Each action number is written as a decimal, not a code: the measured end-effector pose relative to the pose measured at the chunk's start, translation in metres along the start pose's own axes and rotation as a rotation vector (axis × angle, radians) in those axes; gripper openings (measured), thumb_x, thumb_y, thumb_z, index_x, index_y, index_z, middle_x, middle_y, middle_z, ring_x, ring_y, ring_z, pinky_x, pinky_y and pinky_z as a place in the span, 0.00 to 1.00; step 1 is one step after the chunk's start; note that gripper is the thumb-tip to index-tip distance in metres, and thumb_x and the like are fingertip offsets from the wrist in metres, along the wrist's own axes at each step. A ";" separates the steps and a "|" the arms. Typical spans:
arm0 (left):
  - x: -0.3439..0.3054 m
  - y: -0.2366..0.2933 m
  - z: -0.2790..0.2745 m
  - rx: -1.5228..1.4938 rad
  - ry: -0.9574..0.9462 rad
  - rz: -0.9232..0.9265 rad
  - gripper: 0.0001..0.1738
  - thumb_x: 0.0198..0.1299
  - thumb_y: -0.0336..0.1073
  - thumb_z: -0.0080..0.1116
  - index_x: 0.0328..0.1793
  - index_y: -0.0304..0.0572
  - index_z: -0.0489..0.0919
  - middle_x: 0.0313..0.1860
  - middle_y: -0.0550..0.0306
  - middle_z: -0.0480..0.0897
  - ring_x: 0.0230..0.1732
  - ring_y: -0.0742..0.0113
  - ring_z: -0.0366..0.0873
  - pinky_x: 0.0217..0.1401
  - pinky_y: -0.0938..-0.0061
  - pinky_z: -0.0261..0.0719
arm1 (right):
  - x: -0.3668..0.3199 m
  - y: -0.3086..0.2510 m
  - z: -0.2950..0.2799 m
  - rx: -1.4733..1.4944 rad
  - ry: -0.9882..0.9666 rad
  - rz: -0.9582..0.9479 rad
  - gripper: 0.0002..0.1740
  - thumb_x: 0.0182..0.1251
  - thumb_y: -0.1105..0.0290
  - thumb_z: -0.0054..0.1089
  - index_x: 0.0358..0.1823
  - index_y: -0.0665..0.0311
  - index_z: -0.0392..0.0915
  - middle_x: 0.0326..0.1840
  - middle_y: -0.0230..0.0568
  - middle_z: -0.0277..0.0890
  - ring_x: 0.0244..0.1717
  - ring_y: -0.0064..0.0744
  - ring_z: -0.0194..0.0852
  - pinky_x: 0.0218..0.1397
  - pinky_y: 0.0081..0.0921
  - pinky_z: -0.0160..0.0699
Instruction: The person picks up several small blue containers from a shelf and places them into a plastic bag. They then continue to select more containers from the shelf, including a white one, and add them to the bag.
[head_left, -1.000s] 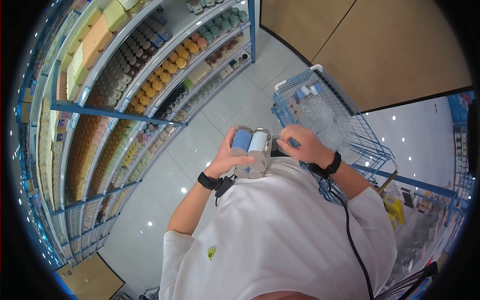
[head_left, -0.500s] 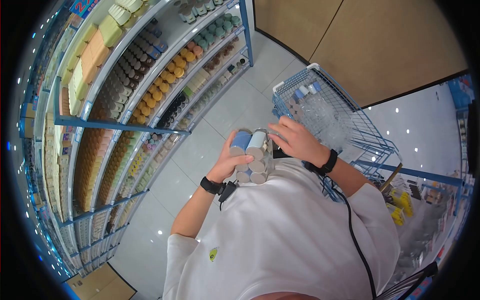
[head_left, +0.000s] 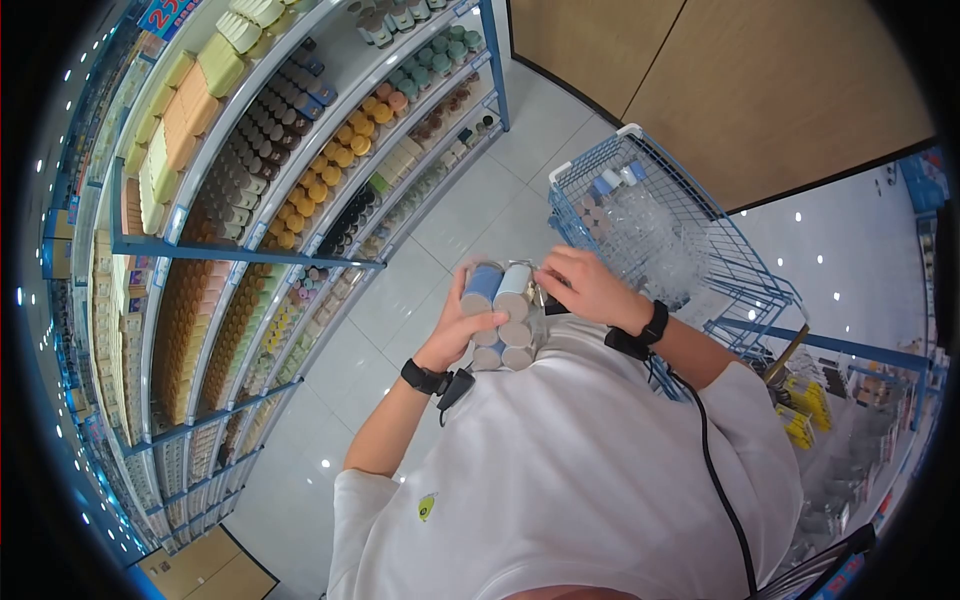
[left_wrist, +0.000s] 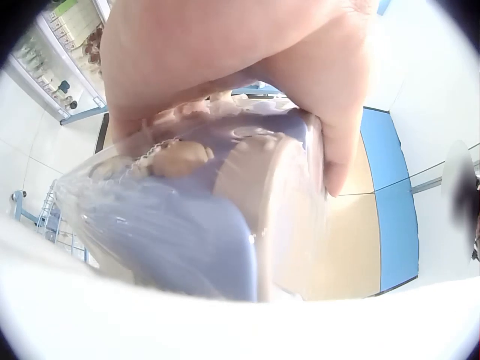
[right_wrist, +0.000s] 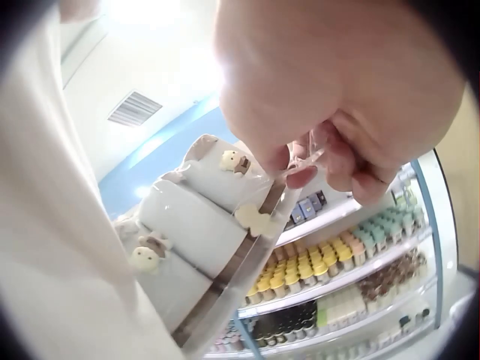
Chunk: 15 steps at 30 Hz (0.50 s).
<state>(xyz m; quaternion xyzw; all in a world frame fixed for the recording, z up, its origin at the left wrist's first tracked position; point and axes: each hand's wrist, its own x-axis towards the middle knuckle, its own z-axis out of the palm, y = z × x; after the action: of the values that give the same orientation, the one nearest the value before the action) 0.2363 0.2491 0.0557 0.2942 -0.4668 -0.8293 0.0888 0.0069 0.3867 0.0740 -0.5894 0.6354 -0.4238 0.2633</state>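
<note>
A clear plastic pack of blue and pale cylindrical containers is held in front of the white shirt. My left hand grips its left side, thumb across the front; in the left wrist view the fingers and thumb of my left hand span the blue container through the wrap. At the pack's upper right, my right hand pinches the plastic edge. The right wrist view shows the fingertips of my right hand on crumpled film beside the pale containers, which carry small bear figures.
A blue wire shopping cart holding clear packages stands beyond my right hand. Curved store shelves full of small goods line the left. A brown panel is at the top right, above a tiled floor.
My right hand lifted off the pack's edge with straighter fingers, then came back to it with fingers curled. The pack and my left hand have shifted slightly downward in the head view.
</note>
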 end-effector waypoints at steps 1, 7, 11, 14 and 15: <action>-0.002 0.005 0.004 0.001 0.035 0.017 0.59 0.52 0.37 0.86 0.87 0.50 0.59 0.73 0.49 0.73 0.74 0.58 0.74 0.77 0.62 0.74 | 0.002 0.004 0.004 0.000 -0.001 0.000 0.13 0.79 0.66 0.64 0.39 0.70 0.80 0.35 0.50 0.77 0.34 0.53 0.77 0.39 0.43 0.75; 0.004 0.006 -0.004 -0.215 -0.016 -0.079 0.54 0.61 0.48 0.80 0.87 0.53 0.57 0.75 0.51 0.70 0.77 0.55 0.70 0.79 0.61 0.71 | 0.027 0.008 0.000 0.237 0.008 0.116 0.16 0.80 0.67 0.64 0.35 0.73 0.79 0.31 0.43 0.76 0.31 0.35 0.77 0.36 0.35 0.73; -0.005 0.007 -0.016 -0.103 -0.072 -0.085 0.51 0.63 0.51 0.77 0.86 0.53 0.59 0.75 0.53 0.71 0.77 0.58 0.70 0.80 0.61 0.69 | 0.023 0.002 0.003 0.366 -0.090 0.167 0.16 0.81 0.67 0.63 0.34 0.71 0.79 0.29 0.38 0.76 0.28 0.24 0.76 0.32 0.30 0.71; -0.011 0.017 -0.025 -0.106 -0.115 -0.147 0.48 0.61 0.50 0.78 0.83 0.51 0.64 0.72 0.53 0.74 0.76 0.58 0.71 0.81 0.61 0.67 | 0.017 0.009 0.012 0.462 -0.120 0.215 0.17 0.83 0.66 0.61 0.34 0.70 0.79 0.28 0.35 0.77 0.27 0.22 0.76 0.31 0.28 0.70; -0.010 0.022 -0.030 0.031 -0.154 -0.110 0.49 0.61 0.51 0.79 0.84 0.48 0.65 0.73 0.52 0.75 0.77 0.57 0.71 0.83 0.61 0.66 | 0.017 0.010 0.014 0.494 -0.124 0.220 0.17 0.84 0.66 0.61 0.33 0.69 0.79 0.29 0.35 0.78 0.27 0.23 0.76 0.31 0.27 0.71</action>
<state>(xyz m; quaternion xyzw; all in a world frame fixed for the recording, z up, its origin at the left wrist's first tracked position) 0.2590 0.2196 0.0664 0.2560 -0.4680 -0.8458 0.0024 0.0102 0.3661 0.0611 -0.4596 0.5557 -0.4978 0.4818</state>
